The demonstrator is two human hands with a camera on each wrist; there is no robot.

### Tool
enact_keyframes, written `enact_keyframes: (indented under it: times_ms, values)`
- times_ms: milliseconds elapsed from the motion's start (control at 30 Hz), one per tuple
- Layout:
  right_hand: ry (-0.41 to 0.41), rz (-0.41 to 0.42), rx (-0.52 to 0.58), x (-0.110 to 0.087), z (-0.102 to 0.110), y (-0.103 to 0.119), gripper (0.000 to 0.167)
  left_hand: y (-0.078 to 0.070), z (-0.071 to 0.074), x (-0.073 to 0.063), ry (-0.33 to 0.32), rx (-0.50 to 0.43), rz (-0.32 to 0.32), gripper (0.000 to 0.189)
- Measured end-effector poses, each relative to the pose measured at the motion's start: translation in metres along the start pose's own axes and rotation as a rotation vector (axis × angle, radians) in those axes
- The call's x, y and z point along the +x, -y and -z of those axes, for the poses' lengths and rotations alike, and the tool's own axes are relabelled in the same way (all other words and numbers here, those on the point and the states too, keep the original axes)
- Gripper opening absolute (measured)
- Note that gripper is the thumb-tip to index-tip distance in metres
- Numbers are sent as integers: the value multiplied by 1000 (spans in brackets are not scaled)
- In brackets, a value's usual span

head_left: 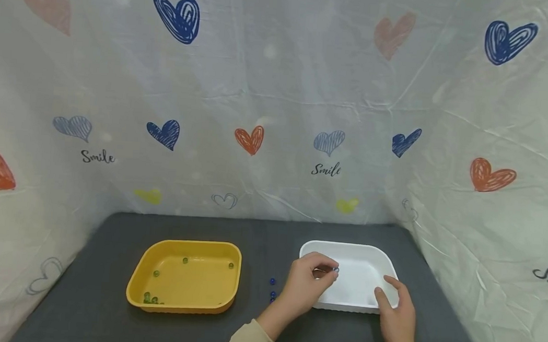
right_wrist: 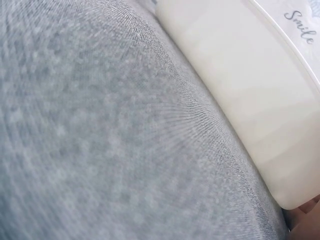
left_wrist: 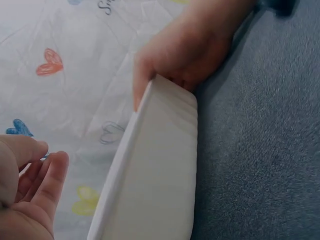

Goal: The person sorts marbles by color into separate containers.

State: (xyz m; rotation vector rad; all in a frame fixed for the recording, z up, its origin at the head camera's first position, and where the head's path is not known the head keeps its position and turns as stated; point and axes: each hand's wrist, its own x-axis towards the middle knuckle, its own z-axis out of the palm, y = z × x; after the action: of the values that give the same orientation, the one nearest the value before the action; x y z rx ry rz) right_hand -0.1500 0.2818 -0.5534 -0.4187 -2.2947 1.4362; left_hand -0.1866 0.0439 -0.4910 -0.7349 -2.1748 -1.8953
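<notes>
My left hand (head_left: 308,280) is over the left part of the white tray (head_left: 352,276), pinching a small glass marble (head_left: 336,270) between thumb and fingertips. In the left wrist view the marble shows only as a bluish sliver between the fingers. At the tray's near right corner, my right hand (head_left: 397,314) holds the rim, thumb and index finger spread over it. The left wrist view shows this right hand (left_wrist: 185,55) around the tray's corner, its other fingers partly hidden. Several dark blue marbles (head_left: 273,281) lie on the cloth just left of the left forearm.
A yellow tray (head_left: 231,286) stands to the left, with several green marbles (head_left: 156,273) scattered inside, some gathered at its near left corner. Dark grey cloth (head_left: 269,244) covers the table. A white curtain (head_left: 285,62) printed with hearts hangs behind and at both sides.
</notes>
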Motion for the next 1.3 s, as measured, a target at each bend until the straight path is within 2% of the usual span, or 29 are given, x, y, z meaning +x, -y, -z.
enact_keyframes:
  times_ms: [200, 300, 533, 733, 900, 1033, 1200, 1300]
  values:
    - [-8, 7, -14, 1, 2, -2, 43, 5, -17, 8, 80, 52, 63, 13]
    - [-6, 12, -16, 0, 0, -3, 43, 10, -21, 6, 98, 47, 62, 12]
    - [0, 20, -26, -1, -3, -2, 42, 17, -22, 2, 65, 54, 37, 12]
    - [-12, 22, -22, -1, -2, -1, 41, 19, -24, 4, 61, -47, 123, 14]
    - [-8, 22, -23, -1, -2, -2, 41, 20, -24, 5, 17, -120, 181, 14]
    - [-8, 18, -14, -2, -3, -1, 41, 22, -24, 5, -14, -97, 191, 15]
    - [-22, 21, -19, -2, -3, 0, 41, 22, -25, 6, -15, -33, 161, 14]
    - [-20, 21, -21, -2, -2, 2, 40, 22, -25, 5, -22, -30, 162, 14]
